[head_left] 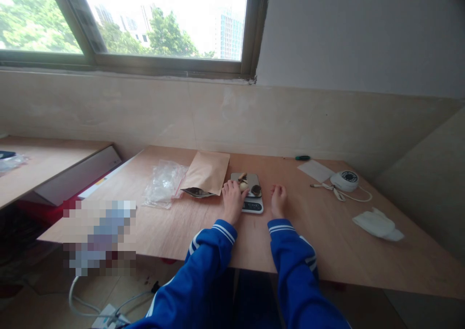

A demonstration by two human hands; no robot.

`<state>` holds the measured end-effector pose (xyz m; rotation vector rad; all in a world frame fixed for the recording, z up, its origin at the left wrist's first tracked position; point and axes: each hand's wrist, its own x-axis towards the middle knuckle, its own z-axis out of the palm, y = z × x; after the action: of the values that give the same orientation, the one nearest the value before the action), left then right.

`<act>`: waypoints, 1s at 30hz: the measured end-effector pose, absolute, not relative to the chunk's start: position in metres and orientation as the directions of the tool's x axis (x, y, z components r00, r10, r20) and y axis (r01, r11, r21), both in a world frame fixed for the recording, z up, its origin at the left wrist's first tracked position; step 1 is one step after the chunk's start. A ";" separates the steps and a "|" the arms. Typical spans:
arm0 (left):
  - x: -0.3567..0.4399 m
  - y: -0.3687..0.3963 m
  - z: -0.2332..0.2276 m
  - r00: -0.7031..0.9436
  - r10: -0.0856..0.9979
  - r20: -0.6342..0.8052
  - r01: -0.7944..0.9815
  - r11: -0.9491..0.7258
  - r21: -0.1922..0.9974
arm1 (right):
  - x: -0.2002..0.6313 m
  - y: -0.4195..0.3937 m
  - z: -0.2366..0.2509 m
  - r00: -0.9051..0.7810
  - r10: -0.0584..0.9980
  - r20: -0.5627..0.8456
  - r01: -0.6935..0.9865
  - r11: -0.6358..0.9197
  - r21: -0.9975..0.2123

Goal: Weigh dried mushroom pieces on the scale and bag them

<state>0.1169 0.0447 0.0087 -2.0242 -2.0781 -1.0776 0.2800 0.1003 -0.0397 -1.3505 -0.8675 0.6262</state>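
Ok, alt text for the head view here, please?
A person's left hand touches small items on a kitchen scale on a wooden table, with the right hand resting beside it. A brown paper pouch and clear plastic bag lie left.

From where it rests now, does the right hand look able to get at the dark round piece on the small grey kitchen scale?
Probably yes. The right hand lies flat on the wooden table just right of the small grey kitchen scale, and nothing stands between it and the dark round piece.
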 end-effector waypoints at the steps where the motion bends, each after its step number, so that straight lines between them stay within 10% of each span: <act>1: 0.115 0.044 0.008 -0.143 0.851 0.505 0.884 -0.119 0.452 | 0.280 0.100 -0.039 0.556 0.814 0.171 0.099 0.139 -0.985; 8: 0.063 0.018 0.009 -0.111 0.789 0.604 0.806 -0.285 0.519 | 0.280 0.098 -0.039 0.554 0.813 0.177 0.118 0.134 -0.984; 18: -0.007 0.012 -0.014 -0.522 0.726 0.447 0.785 0.204 0.585 | 0.280 0.098 -0.039 0.546 0.820 0.173 0.121 0.127 -0.985; 30: 0.011 0.011 -0.009 -0.418 0.817 0.397 0.877 0.250 0.410 | 0.280 0.096 -0.038 0.527 0.828 0.191 0.136 0.140 -0.981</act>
<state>0.0111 0.0114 -0.0093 -1.6345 -2.4012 -0.8965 0.2797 0.0962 -0.0377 -1.3630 -0.9219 0.6194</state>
